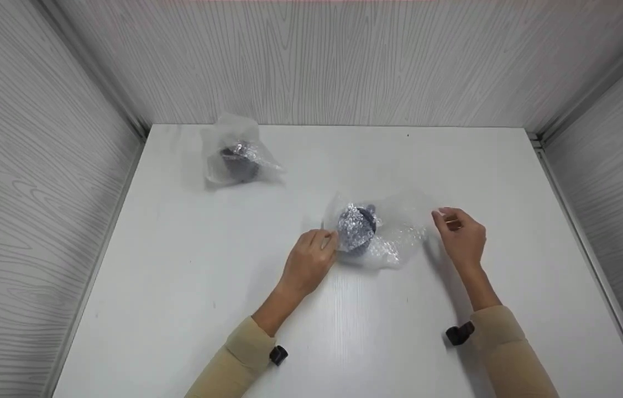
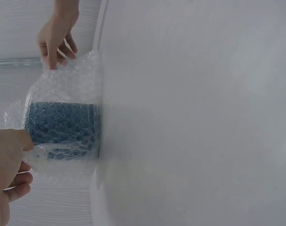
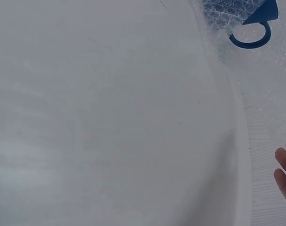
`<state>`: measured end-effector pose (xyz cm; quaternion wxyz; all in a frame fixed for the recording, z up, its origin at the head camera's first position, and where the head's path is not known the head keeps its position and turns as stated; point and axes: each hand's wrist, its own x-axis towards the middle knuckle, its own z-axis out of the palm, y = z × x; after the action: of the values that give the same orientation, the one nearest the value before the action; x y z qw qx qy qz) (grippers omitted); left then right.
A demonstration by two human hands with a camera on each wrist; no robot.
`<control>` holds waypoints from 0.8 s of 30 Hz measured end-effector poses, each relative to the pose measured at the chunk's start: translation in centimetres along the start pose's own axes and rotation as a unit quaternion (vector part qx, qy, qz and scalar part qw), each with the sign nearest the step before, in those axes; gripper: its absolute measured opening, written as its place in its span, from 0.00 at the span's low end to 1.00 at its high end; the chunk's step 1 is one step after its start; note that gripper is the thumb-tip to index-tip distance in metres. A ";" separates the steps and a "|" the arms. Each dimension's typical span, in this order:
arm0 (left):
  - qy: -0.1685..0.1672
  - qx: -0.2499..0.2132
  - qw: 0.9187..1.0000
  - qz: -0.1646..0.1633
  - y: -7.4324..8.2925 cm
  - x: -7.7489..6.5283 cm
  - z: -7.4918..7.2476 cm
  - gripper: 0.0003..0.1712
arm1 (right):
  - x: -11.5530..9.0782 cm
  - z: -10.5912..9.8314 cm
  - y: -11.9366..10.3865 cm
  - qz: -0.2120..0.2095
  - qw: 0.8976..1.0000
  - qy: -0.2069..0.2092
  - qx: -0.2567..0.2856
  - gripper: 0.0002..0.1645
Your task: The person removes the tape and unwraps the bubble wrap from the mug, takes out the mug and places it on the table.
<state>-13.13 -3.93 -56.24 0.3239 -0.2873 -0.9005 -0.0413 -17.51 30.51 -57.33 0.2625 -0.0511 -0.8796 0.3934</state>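
Your blue mug (image 1: 365, 223) stands upright on the white bench (image 1: 178, 265), a little right of its middle, with a sheet of bubble wrap (image 1: 399, 237) around its side and partly over its mouth. Your left hand (image 1: 305, 265) grasps the near-left edge of that sheet just beside the mug, with the index finger lying against the plastic near the rim and the other fingers loosely bent; this hold probably pins the layer snug to the wall and steadies the mug at once. Your right hand (image 1: 463, 237) pinches the far end of the sheet, off to the right, likely to hold the loose length raised and spread so it does not fold back on itself. With your two hands on opposite sides, the pull on the plastic is roughly balanced and the mug has less reason to tip. The handle (image 3: 251, 44) points away from your left hand, and in the right wrist view it shows bare beside an uncovered strip near the rim. Well apart, at the back left, sits a wrapped bundle (image 1: 242, 166) around something dark that you cannot make out; its place there leaves working room around the mug
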 end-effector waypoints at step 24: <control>-0.016 -0.012 1.000 -0.009 0.1 0.0 -0.2 0.17 | 0.3 2.3 1.2 0.188 0.981 -0.028 -0.026 0.24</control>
<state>-12.97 -3.94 -56.11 0.3053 -0.2835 -0.9076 -0.0508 -19.04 29.93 -59.35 0.1574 -0.2110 -0.8713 0.4143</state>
